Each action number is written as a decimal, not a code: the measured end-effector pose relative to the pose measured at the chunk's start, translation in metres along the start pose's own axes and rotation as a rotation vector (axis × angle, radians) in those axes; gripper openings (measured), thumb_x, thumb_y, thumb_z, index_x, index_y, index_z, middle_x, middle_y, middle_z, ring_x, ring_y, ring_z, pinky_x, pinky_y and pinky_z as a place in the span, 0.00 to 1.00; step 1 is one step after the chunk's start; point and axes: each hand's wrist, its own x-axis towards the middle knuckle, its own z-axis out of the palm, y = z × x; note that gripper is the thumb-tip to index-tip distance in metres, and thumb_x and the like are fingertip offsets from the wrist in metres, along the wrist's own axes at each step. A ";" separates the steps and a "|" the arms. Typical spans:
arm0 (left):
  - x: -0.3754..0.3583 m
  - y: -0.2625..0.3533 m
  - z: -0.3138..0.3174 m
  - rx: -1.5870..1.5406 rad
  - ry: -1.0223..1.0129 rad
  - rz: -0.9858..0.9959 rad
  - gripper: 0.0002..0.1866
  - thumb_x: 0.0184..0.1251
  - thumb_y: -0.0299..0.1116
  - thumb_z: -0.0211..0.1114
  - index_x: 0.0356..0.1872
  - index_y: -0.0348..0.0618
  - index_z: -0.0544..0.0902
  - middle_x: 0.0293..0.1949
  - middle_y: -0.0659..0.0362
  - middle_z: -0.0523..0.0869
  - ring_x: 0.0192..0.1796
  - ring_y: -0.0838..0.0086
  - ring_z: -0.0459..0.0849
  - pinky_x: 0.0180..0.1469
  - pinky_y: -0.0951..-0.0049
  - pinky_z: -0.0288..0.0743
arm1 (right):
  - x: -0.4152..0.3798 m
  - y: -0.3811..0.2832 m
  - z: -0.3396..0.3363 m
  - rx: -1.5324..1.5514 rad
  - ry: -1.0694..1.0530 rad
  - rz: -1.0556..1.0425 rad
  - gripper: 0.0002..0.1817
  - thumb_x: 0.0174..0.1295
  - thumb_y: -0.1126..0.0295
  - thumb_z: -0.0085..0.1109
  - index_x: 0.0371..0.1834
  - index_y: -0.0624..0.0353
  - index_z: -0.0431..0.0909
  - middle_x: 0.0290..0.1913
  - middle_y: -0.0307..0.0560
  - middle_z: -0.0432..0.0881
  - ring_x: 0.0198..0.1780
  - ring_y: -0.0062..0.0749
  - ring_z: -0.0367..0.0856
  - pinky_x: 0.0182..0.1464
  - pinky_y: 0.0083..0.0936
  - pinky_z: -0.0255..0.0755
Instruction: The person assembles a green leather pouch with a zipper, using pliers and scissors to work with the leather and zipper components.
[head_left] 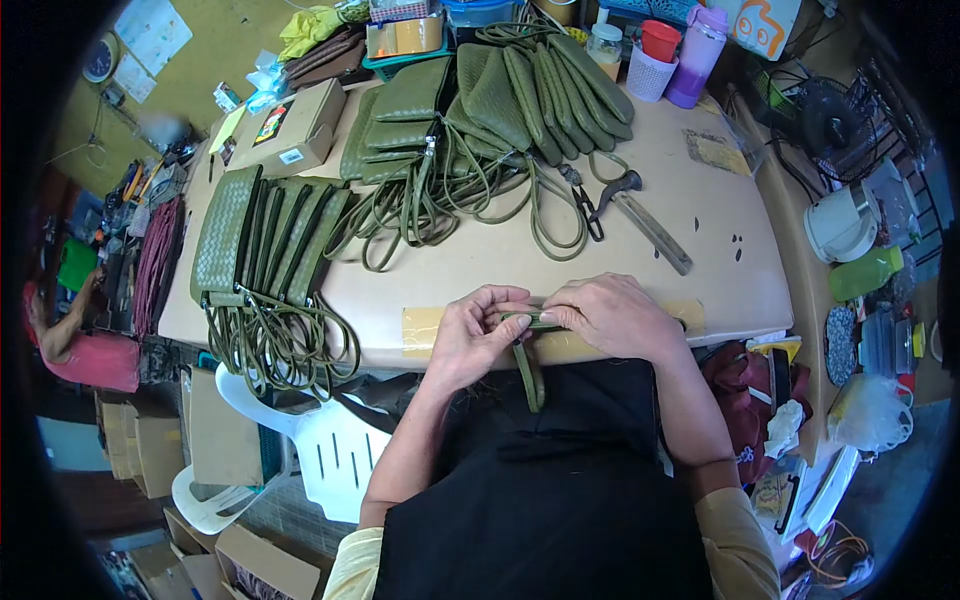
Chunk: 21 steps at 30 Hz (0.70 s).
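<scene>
A narrow green strap (530,378) is pinched between both my hands at the near edge of the table, and a folded length of it hangs down over my black apron. My left hand (472,335) is closed on it with thumb and fingers. From the other side my right hand (615,318) grips the same strap, fingers curled down over it. Part of the strap is hidden by my fingers. Beyond my hands lie a hammer (650,228) and black-handled pliers (584,205).
Stacks of green woven pouches (228,235) with looped straps (280,345) cover the left and back of the table. A cardboard box (300,125) and purple bottle (697,60) stand behind. A white plastic chair (335,460) is at left; another person (95,350) sits farther left.
</scene>
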 end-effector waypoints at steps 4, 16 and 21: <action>0.002 0.004 0.005 0.042 0.033 0.041 0.21 0.66 0.22 0.64 0.58 0.30 0.70 0.41 0.53 0.85 0.39 0.77 0.84 0.45 0.78 0.79 | 0.003 0.001 -0.001 0.010 0.022 -0.023 0.19 0.67 0.54 0.53 0.33 0.60 0.82 0.32 0.53 0.83 0.39 0.54 0.81 0.46 0.46 0.72; 0.013 -0.014 -0.015 -0.160 -0.135 0.053 0.16 0.69 0.19 0.58 0.52 0.41 0.63 0.39 0.56 0.81 0.37 0.78 0.82 0.43 0.79 0.78 | 0.015 0.004 0.002 -0.033 0.007 0.036 0.15 0.65 0.60 0.56 0.28 0.61 0.81 0.26 0.57 0.80 0.33 0.56 0.80 0.37 0.46 0.70; 0.014 -0.017 -0.018 -0.137 -0.169 0.026 0.17 0.68 0.21 0.60 0.52 0.42 0.63 0.40 0.56 0.81 0.39 0.77 0.83 0.45 0.78 0.78 | 0.015 0.010 0.006 -0.011 -0.001 0.031 0.16 0.65 0.59 0.56 0.27 0.61 0.81 0.26 0.57 0.80 0.32 0.55 0.79 0.37 0.46 0.70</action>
